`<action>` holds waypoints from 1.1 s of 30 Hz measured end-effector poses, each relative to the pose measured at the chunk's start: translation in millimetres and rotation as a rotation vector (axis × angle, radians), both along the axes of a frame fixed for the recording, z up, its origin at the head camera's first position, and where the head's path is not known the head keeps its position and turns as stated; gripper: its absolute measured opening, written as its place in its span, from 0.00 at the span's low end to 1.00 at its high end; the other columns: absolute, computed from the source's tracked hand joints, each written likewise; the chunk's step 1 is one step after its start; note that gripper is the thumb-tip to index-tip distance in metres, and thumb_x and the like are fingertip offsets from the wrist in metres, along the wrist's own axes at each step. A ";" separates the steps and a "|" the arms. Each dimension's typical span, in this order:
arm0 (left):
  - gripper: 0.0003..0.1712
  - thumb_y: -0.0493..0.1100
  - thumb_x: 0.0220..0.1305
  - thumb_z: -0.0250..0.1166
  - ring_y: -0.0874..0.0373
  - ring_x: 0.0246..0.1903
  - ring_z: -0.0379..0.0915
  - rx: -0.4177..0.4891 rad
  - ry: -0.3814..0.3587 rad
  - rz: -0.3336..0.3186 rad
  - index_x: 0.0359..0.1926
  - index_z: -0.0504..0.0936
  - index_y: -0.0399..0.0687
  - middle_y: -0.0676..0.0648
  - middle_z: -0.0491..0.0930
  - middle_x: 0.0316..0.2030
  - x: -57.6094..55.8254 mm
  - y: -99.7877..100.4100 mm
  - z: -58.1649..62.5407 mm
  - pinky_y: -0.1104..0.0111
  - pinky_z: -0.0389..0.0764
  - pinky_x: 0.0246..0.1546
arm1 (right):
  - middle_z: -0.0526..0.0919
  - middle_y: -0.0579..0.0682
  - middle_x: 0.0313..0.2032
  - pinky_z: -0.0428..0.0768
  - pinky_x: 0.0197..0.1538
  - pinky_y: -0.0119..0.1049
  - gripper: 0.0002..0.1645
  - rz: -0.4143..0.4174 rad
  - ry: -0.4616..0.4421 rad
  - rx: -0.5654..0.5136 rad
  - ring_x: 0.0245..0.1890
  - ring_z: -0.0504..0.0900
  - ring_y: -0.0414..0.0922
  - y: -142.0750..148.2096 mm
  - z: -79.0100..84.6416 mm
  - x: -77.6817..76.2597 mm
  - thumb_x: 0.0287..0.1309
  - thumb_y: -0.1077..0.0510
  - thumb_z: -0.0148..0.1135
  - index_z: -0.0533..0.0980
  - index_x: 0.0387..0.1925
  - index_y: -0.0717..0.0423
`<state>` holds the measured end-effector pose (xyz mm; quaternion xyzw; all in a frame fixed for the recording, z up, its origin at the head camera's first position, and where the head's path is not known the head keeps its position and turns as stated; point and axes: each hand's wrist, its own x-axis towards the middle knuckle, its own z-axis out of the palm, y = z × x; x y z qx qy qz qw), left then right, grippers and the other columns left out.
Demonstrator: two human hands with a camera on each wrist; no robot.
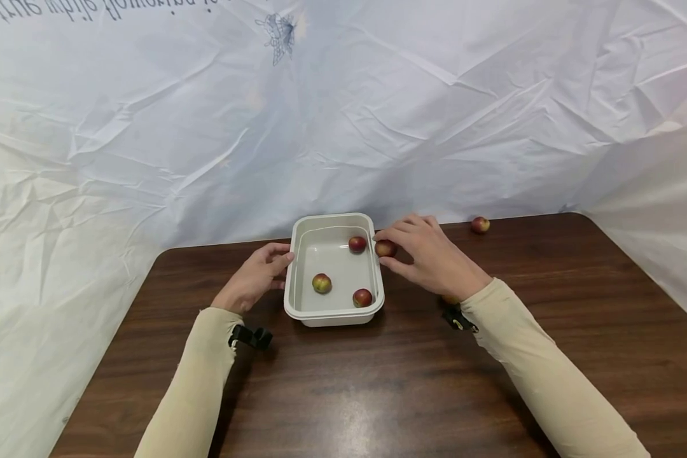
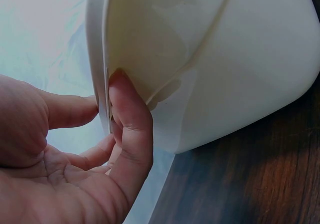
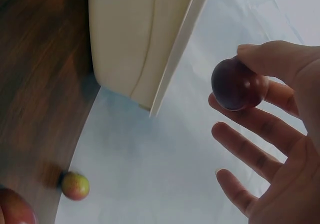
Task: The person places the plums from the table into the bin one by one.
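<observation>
On brown table (image 1: 378,381), left hand (image 1: 257,277) pinches tub (image 1: 333,312) rim; right hand (image 1: 429,257) pinches apple (image 1: 385,249) just above its other rim.

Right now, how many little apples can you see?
6. Three lie in the white tub. The right hand pinches one at the rim, one sits by the table's back edge, one peeks from under the right wrist.
</observation>
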<state>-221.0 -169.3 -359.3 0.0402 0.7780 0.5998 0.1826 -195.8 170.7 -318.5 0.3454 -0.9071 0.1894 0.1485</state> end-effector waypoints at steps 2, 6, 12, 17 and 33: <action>0.29 0.48 0.81 0.52 0.42 0.58 0.75 0.002 0.001 0.000 0.75 0.60 0.40 0.34 0.71 0.62 0.1 -0.1 -0.1 0.62 0.84 0.50 | 0.86 0.45 0.51 0.68 0.57 0.53 0.20 0.007 0.003 -0.006 0.58 0.75 0.50 -2.2 -1.6 0.6 0.66 0.50 0.68 0.81 0.57 0.50; 0.29 0.48 0.81 0.51 0.42 0.58 0.75 0.006 0.002 -0.003 0.74 0.60 0.40 0.33 0.71 0.63 0.1 0.5 0.3 0.62 0.84 0.50 | 0.85 0.45 0.51 0.68 0.59 0.54 0.21 0.016 0.005 0.001 0.58 0.75 0.49 -5.4 -3.6 1.8 0.67 0.49 0.67 0.81 0.58 0.49; 0.29 0.48 0.81 0.51 0.42 0.59 0.75 0.007 -0.002 -0.002 0.74 0.60 0.39 0.34 0.71 0.63 0.2 1.2 1.0 0.62 0.84 0.50 | 0.86 0.45 0.50 0.66 0.64 0.56 0.19 0.040 0.015 0.004 0.58 0.76 0.50 -10.7 -6.1 3.6 0.67 0.48 0.67 0.81 0.56 0.49; 0.29 0.48 0.81 0.52 0.43 0.57 0.76 0.003 -0.003 -0.003 0.74 0.60 0.39 0.34 0.71 0.62 0.3 0.6 0.9 0.62 0.84 0.49 | 0.86 0.45 0.50 0.67 0.64 0.54 0.19 0.042 0.008 0.023 0.60 0.76 0.49 -15.7 -8.4 4.8 0.67 0.48 0.67 0.81 0.56 0.48; 0.29 0.47 0.81 0.52 0.43 0.56 0.77 0.011 -0.001 -0.003 0.74 0.60 0.39 0.33 0.71 0.62 0.2 0.2 0.5 0.61 0.84 0.50 | 0.86 0.43 0.50 0.70 0.59 0.51 0.18 0.067 -0.035 0.060 0.57 0.76 0.46 -27.2 -19.8 6.8 0.66 0.49 0.69 0.81 0.55 0.45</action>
